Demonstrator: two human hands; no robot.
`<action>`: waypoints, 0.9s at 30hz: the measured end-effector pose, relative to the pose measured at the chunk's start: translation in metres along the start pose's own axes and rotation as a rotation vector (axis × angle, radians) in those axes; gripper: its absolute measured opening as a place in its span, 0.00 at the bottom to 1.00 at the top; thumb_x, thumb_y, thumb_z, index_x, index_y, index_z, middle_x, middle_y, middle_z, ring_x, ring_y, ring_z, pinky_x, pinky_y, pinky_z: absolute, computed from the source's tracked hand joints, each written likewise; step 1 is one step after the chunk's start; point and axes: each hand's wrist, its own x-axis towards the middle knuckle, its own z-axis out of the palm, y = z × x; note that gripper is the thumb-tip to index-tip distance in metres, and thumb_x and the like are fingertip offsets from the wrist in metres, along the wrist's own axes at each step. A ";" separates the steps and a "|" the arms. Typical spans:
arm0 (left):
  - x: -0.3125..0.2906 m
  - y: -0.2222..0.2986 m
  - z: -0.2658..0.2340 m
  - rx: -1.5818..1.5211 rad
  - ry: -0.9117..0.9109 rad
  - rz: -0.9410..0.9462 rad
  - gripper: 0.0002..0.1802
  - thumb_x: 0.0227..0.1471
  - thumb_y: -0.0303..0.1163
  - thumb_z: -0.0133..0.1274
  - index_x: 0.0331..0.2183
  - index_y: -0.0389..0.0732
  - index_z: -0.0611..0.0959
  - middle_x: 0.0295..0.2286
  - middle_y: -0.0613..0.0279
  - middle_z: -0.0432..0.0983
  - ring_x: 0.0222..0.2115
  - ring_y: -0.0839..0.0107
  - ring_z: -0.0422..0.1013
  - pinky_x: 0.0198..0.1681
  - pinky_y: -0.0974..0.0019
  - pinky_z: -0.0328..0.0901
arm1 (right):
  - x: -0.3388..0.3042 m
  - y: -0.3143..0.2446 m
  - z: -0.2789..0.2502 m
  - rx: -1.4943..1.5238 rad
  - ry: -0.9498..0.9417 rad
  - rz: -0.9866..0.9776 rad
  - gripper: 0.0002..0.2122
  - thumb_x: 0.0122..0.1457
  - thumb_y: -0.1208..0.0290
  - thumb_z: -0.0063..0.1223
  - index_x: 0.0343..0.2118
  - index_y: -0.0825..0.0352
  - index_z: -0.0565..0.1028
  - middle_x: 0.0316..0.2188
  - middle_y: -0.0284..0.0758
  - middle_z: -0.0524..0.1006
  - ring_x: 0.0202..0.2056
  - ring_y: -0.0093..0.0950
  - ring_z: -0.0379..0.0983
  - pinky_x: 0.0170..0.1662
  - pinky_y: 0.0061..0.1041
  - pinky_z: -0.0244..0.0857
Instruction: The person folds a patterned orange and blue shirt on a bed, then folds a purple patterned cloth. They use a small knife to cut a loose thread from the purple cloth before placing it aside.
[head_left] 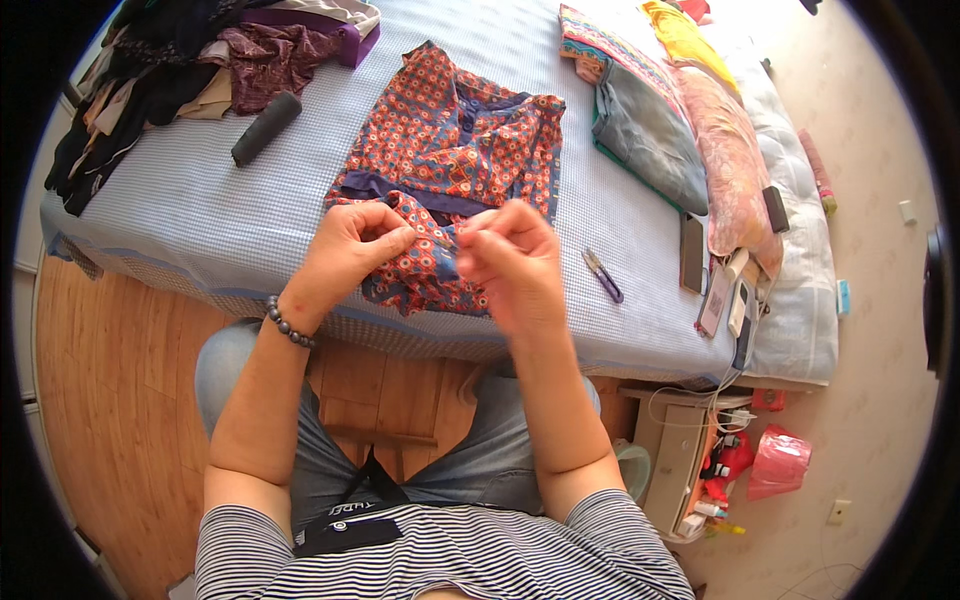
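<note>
A red and blue patterned garment point(430, 120) with dark blue trim and a buttoned neck opening lies spread on the bed, its near end bunched up. My left hand point(350, 248), with a dark bead bracelet on the wrist, pinches a fold of that near end between thumb and fingers. Just right of it, my right hand point(515, 262) is raised over the cloth, thumb and fingers pressed together and slightly blurred. Whatever lies in that pinch is too small to make out. A pair of thread snips point(603, 276) rests on the sheet to the right.
Piled clothes point(170, 60) and a dark cylinder point(267, 129) are at the left. Folded jeans point(648, 130), a pink pillow point(725, 150), a phone point(692, 252) and charging cables lie at the right. Beside the bed stands a small cabinet point(668, 455) near a pink bin point(779, 462).
</note>
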 end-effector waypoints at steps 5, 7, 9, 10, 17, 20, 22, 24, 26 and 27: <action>0.004 -0.013 -0.009 -0.009 0.028 0.007 0.07 0.51 0.29 0.58 0.26 0.36 0.81 0.19 0.75 0.70 0.19 0.88 0.61 0.21 0.79 0.56 | 0.003 0.045 -0.010 -0.030 0.093 0.067 0.04 0.55 0.78 0.57 0.27 0.68 0.73 0.24 0.33 0.77 0.22 0.19 0.73 0.23 0.13 0.61; 0.003 -0.017 -0.013 -0.049 0.016 -0.027 0.07 0.51 0.30 0.58 0.26 0.36 0.81 0.19 0.75 0.69 0.19 0.88 0.61 0.21 0.79 0.56 | 0.004 0.056 -0.015 -0.067 0.137 0.052 0.03 0.55 0.78 0.58 0.29 0.68 0.75 0.23 0.30 0.77 0.22 0.17 0.71 0.23 0.12 0.60; 0.002 -0.017 -0.016 -0.065 0.011 -0.051 0.08 0.52 0.30 0.58 0.26 0.36 0.81 0.19 0.75 0.69 0.19 0.88 0.60 0.20 0.79 0.55 | 0.004 0.067 -0.019 -0.096 0.124 0.037 0.02 0.55 0.78 0.57 0.30 0.69 0.76 0.24 0.29 0.77 0.23 0.15 0.70 0.24 0.12 0.59; 0.001 -0.016 -0.016 -0.062 0.010 -0.059 0.08 0.52 0.30 0.58 0.27 0.36 0.81 0.19 0.76 0.68 0.19 0.88 0.60 0.20 0.79 0.55 | 0.004 0.072 -0.021 -0.111 0.119 0.028 0.02 0.55 0.78 0.57 0.31 0.69 0.77 0.25 0.29 0.77 0.24 0.15 0.70 0.25 0.11 0.59; -0.002 -0.015 -0.018 0.020 -0.032 -0.133 0.06 0.52 0.28 0.57 0.30 0.35 0.81 0.20 0.77 0.69 0.21 0.89 0.61 0.22 0.81 0.55 | 0.004 0.066 -0.021 -0.137 0.011 0.028 0.03 0.54 0.81 0.57 0.31 0.69 0.78 0.28 0.27 0.75 0.30 0.13 0.69 0.31 0.14 0.63; -0.002 -0.004 -0.015 0.051 -0.054 -0.124 0.05 0.50 0.27 0.58 0.30 0.36 0.81 0.20 0.77 0.69 0.21 0.89 0.61 0.22 0.81 0.55 | 0.003 0.063 -0.023 -0.157 -0.020 0.010 0.03 0.53 0.82 0.57 0.31 0.69 0.78 0.28 0.27 0.74 0.30 0.14 0.69 0.33 0.14 0.64; -0.003 -0.002 -0.011 0.029 -0.032 -0.121 0.05 0.48 0.27 0.58 0.28 0.35 0.81 0.20 0.76 0.69 0.21 0.89 0.62 0.22 0.81 0.56 | 0.002 0.061 -0.022 -0.227 -0.033 -0.031 0.03 0.53 0.82 0.57 0.30 0.70 0.77 0.27 0.26 0.74 0.30 0.14 0.69 0.33 0.14 0.64; -0.003 -0.001 -0.009 0.021 -0.020 -0.117 0.05 0.47 0.27 0.59 0.27 0.35 0.81 0.19 0.75 0.70 0.20 0.88 0.62 0.21 0.80 0.56 | 0.000 0.060 -0.020 -0.291 -0.032 -0.027 0.03 0.53 0.83 0.58 0.30 0.70 0.77 0.27 0.26 0.74 0.30 0.12 0.68 0.32 0.13 0.63; -0.003 -0.002 -0.009 0.029 -0.019 -0.112 0.05 0.47 0.27 0.59 0.27 0.35 0.81 0.19 0.75 0.70 0.20 0.88 0.62 0.22 0.81 0.56 | -0.003 0.061 -0.020 -0.353 -0.027 -0.012 0.03 0.52 0.82 0.58 0.29 0.69 0.78 0.27 0.25 0.74 0.28 0.11 0.67 0.31 0.12 0.62; -0.003 -0.002 -0.009 0.014 -0.015 -0.113 0.05 0.47 0.27 0.59 0.26 0.35 0.81 0.19 0.75 0.70 0.20 0.88 0.62 0.22 0.81 0.57 | -0.005 0.063 -0.020 -0.382 -0.022 0.000 0.03 0.52 0.82 0.58 0.29 0.69 0.78 0.26 0.25 0.73 0.27 0.11 0.67 0.30 0.12 0.61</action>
